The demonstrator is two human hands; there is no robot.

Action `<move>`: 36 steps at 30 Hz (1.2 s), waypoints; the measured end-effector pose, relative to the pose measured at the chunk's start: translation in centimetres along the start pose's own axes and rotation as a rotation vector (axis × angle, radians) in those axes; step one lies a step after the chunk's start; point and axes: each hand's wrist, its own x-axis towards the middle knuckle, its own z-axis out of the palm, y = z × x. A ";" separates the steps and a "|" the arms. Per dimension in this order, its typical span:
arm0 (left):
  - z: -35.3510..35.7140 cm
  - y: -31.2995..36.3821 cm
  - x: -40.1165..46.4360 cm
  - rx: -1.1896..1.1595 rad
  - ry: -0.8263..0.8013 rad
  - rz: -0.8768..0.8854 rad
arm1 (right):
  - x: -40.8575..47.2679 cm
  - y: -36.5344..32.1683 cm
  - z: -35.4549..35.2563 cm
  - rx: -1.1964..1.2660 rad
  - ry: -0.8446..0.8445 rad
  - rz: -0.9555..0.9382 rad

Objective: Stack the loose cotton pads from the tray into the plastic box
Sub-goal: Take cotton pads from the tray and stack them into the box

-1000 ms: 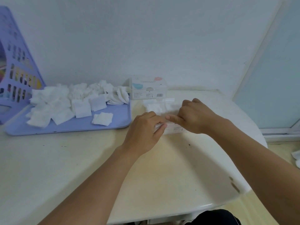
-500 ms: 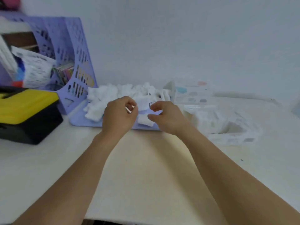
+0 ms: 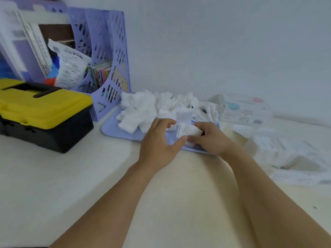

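Note:
A lilac tray (image 3: pixel 111 129) near the wall carries a heap of loose white cotton pads (image 3: pixel 139 111). Over the tray's front edge my right hand (image 3: pixel 211 138) pinches one cotton pad (image 3: pixel 186 130). My left hand (image 3: pixel 159 142) curls round that pad's left edge, with the thumb at its lower corner and the index finger by its upper corner. The clear plastic box (image 3: pixel 304 178) lies blurred on the table to the right, with white pads inside it.
A labelled pad carton (image 3: pixel 245 111) stands behind the tray's right end. At the left are a yellow and black toolbox (image 3: pixel 41 111) and a lilac file rack (image 3: pixel 107 68) with papers. The white table (image 3: pixel 71 185) runs up to the wall.
The view has swung left. Both hands went from the plastic box to the tray, and the right hand now holds a pad lifted off it.

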 end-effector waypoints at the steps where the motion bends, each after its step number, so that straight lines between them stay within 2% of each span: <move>1: 0.3 0.4 0.1 -0.076 -0.022 -0.007 | -0.3 0.0 -0.2 0.121 0.007 -0.033; 3: 0.4 1.3 0.6 -0.230 -0.100 -0.070 | -0.9 -0.7 -0.3 0.324 0.008 -0.088; 6: 0.7 2.3 1.9 -0.415 -0.194 -0.232 | -1.2 -1.2 -0.4 0.436 0.075 -0.147; 10: 0.5 2.4 3.7 -0.544 -0.130 -0.437 | -0.9 -0.1 -0.1 0.621 0.168 -0.015; 12: 0.2 2.0 4.4 -0.560 -0.085 -0.503 | -0.8 0.1 0.1 0.521 0.302 0.021; 14: 0.0 1.6 4.5 -0.564 -0.079 -0.493 | -0.6 0.2 0.5 0.374 0.415 -0.014; 17: -0.1 1.0 4.5 -0.519 -0.080 -0.435 | 0.0 -0.6 0.5 0.378 0.422 -0.063; 20: -0.3 0.5 4.7 -0.453 0.033 -0.400 | 2.3 -0.6 -0.2 0.284 0.463 0.001; 23: -0.8 0.0 5.2 -0.435 0.226 -0.379 | 4.9 -0.3 -0.5 0.141 0.402 0.101; 26: -1.4 -0.5 5.4 -0.472 0.354 -0.398 | 6.2 -1.0 -0.1 0.021 0.364 0.002; 31: -1.7 -1.2 5.7 -0.374 0.432 -0.384 | 6.8 -1.2 0.2 -0.141 0.312 -0.125; 36: -1.6 -1.3 5.5 -0.348 0.403 -0.428 | 6.9 -1.4 0.1 -0.324 0.215 -0.173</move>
